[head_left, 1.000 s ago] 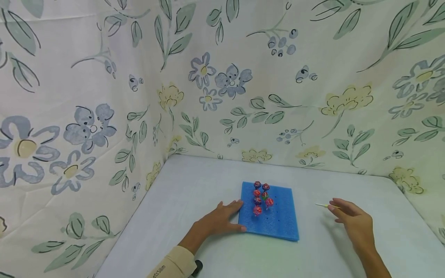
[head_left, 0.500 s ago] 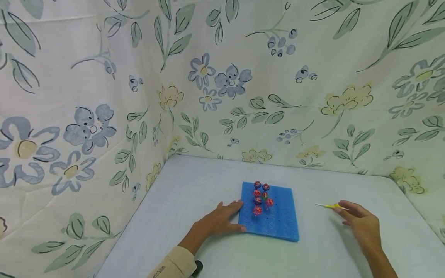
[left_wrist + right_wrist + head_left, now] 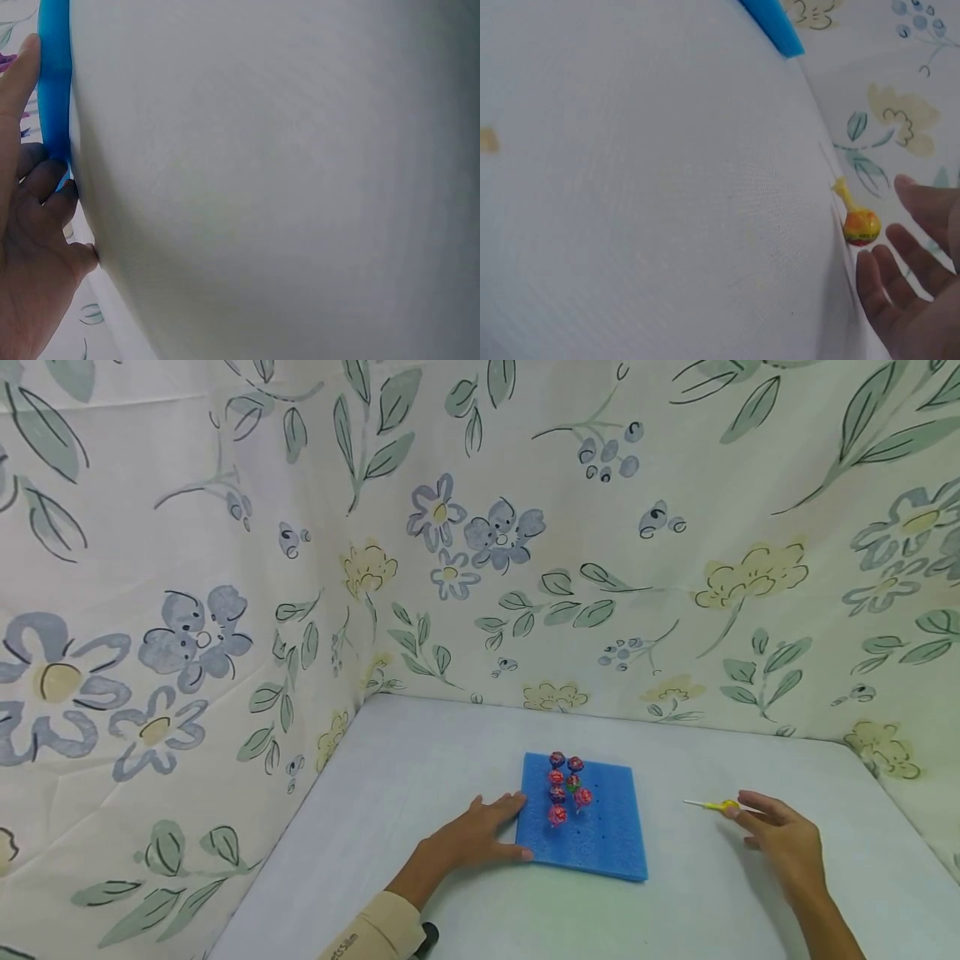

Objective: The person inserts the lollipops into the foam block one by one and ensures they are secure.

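Observation:
A yellow-wrapped lollipop (image 3: 723, 807) lies on the white table, its white stick pointing left toward a blue foam board (image 3: 611, 852). Close beside its round head is my right hand (image 3: 783, 843), thumb and fingers parted. The right wrist view shows a gap between the fingers and the lollipop (image 3: 861, 223). At the board's left edge rests my left hand (image 3: 472, 835), with its thumb and fingers spread and touching the foam. Several lollipops with red and dark wrappers, such as one pink-red lollipop (image 3: 557, 815), stand upright in the board in two columns.
Small dark holes dot the right and front parts of the board. Floral cloth (image 3: 600, 568) hangs behind and to the left of the white table (image 3: 427, 743). A beige sleeve (image 3: 378, 927) with a dark object at its cuff covers the left forearm.
My right hand has drawn back a little to the right, and its fingers have come away from the yellow lollipop, whose head now shows. The left hand has stayed in place.

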The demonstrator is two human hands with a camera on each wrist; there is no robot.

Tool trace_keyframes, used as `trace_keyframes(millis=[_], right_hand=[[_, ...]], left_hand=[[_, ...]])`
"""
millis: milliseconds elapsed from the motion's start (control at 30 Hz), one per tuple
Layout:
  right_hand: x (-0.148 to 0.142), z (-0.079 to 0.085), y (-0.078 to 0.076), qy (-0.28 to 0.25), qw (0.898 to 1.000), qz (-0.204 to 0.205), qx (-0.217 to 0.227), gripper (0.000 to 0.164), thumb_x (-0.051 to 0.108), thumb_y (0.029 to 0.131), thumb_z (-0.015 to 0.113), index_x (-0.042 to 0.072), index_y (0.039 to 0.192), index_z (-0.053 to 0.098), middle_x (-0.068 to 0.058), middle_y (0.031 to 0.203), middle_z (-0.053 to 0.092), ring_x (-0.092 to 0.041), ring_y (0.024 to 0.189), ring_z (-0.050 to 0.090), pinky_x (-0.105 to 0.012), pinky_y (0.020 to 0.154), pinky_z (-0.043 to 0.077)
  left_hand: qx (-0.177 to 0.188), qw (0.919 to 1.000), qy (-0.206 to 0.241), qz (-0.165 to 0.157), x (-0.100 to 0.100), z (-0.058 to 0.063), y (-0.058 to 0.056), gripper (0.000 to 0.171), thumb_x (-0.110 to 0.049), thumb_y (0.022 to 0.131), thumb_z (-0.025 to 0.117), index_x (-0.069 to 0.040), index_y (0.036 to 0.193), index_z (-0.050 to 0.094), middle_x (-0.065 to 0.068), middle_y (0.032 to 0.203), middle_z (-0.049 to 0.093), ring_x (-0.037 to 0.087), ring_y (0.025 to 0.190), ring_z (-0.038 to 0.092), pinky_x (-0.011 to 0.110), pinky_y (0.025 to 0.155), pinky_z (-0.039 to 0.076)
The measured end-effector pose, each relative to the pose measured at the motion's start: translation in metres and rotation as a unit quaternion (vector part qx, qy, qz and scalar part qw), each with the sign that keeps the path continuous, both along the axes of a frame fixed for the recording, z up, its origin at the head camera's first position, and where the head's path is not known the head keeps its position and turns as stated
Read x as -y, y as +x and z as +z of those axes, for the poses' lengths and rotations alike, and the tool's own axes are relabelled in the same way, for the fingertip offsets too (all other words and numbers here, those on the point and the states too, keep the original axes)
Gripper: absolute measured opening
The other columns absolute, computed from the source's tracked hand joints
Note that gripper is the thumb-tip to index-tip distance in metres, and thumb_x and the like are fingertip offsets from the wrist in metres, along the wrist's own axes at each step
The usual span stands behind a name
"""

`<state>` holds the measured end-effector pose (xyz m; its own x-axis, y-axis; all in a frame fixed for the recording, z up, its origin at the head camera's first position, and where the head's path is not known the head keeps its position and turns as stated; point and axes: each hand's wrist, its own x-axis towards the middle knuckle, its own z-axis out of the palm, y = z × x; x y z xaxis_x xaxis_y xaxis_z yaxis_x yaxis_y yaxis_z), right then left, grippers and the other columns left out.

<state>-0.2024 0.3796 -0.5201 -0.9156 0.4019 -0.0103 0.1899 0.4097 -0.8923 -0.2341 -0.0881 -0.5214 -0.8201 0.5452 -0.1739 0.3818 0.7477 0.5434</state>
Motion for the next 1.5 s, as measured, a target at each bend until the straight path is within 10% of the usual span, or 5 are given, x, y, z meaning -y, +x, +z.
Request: trace_keyframes(millis=[333, 667, 967, 1500], right_hand=[[-0.005, -0.006, -0.013, 0.043, 0.998, -0.002, 0.051, 0.054, 0.025, 0.100, 0.076, -0.002, 0.145, 0.060, -0.025, 0.148, 0.060, 0.021, 0.078, 0.056, -0.022, 0.068, 0.061], [-0.007, -0.009, -0.020, 0.073, 0.994, -0.008, 0.083, 0.053, 0.018, 0.098, 0.077, -0.001, 0.145, 0.062, -0.026, 0.146, 0.062, 0.011, 0.080, 0.053, -0.020, 0.063, 0.057], [-0.004, -0.012, -0.022, 0.097, 0.992, -0.003, 0.084, 0.049, 0.014, 0.098, 0.076, -0.005, 0.141, 0.063, -0.030, 0.147, 0.059, -0.042, 0.124, 0.060, -0.012, 0.059, 0.050], [0.001, -0.005, -0.010, 0.099, 0.992, 0.016, 0.082, 0.049, 0.020, 0.101, 0.074, -0.003, 0.143, 0.063, -0.029, 0.143, 0.062, -0.003, 0.092, 0.057, -0.018, 0.063, 0.054]], left_hand=[[0.009, 1.0000, 0.001, 0.002, 0.000, 0.001, 0.000, 0.100, -0.073, 0.090, 0.069, -0.025, 0.169, 0.030, -0.004, 0.175, 0.028, 0.017, 0.163, 0.024, 0.058, 0.132, 0.011], [0.001, 1.0000, -0.005, 0.000, 0.000, 0.000, 0.000, 0.101, -0.075, 0.090, 0.067, -0.026, 0.169, 0.030, -0.004, 0.175, 0.029, 0.017, 0.163, 0.024, 0.058, 0.132, 0.012], [-0.004, 1.0000, -0.004, -0.001, 0.000, 0.001, 0.000, 0.100, -0.074, 0.090, 0.068, -0.025, 0.169, 0.031, -0.004, 0.174, 0.030, 0.016, 0.162, 0.025, 0.058, 0.132, 0.012], [0.006, 0.9999, -0.004, 0.007, 0.000, 0.001, 0.000, 0.101, -0.075, 0.089, 0.069, -0.027, 0.169, 0.031, -0.004, 0.174, 0.029, 0.017, 0.162, 0.024, 0.058, 0.132, 0.012]])
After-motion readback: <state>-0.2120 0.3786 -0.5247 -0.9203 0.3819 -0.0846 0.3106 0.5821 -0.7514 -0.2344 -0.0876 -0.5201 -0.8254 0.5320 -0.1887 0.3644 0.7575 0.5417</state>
